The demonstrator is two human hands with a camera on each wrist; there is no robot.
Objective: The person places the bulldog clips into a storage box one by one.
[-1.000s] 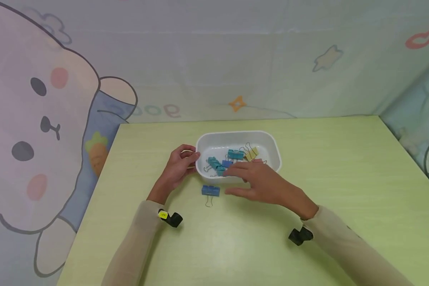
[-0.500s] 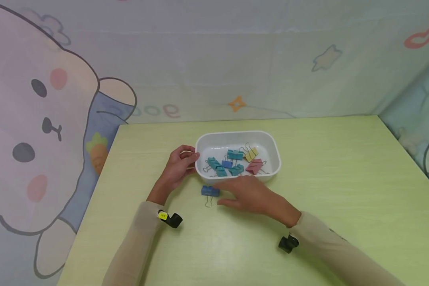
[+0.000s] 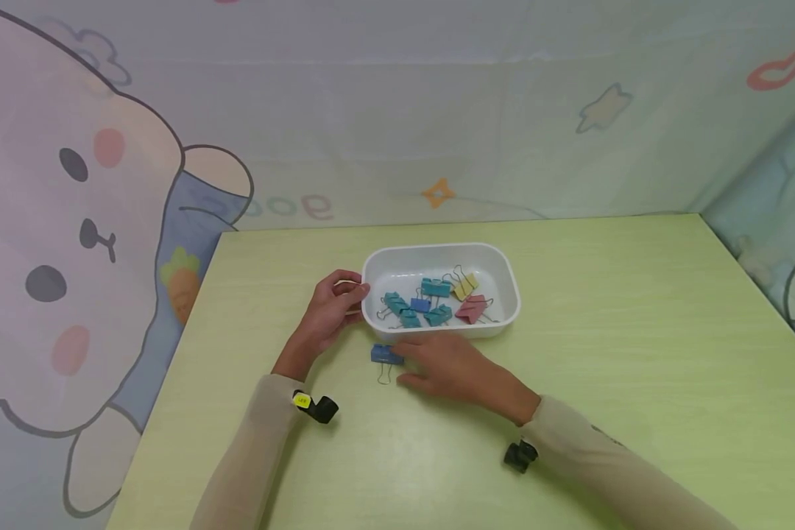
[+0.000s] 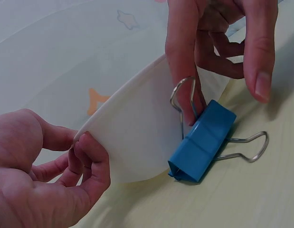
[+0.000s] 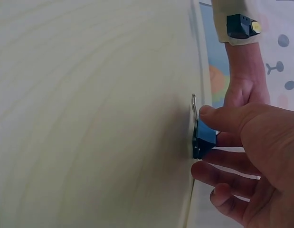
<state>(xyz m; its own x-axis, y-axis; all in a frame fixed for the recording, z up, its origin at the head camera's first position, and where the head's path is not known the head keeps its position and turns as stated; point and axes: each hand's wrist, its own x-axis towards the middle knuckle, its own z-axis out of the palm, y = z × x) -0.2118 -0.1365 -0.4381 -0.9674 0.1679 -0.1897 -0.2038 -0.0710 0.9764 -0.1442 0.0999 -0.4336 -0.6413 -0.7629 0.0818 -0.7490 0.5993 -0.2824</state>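
Note:
My left hand (image 3: pixel 331 309) pinches the left rim of a white plastic tray (image 3: pixel 397 269) between thumb and fingers. Just in front of the tray, a blue binder clip (image 3: pixel 386 355) lies on the table, one wire handle pointing toward me. My right hand (image 3: pixel 447 368) is at the clip's right side. In the left wrist view, its index finger (image 4: pixel 182 66) reaches down behind the blue clip (image 4: pixel 203 140), at the raised handle, while the thumb (image 4: pixel 260 57) stays apart from it. From the right wrist view, contact with the clip (image 5: pixel 206 137) is hard to judge.
Inside the tray lie several teal binder clips (image 3: pixel 436 287), a small blue one (image 3: pixel 420 304), a yellow one (image 3: pixel 465 285) and a pink one (image 3: pixel 472 309). The pale green table (image 3: pixel 623 316) meets a printed cloth backdrop (image 3: pixel 397 110) at its far edge.
My right hand has moved from over the tray toward me and left, down to the blue clip, uncovering the pink and teal clips. The blue clip has shifted slightly left. My left hand stays put.

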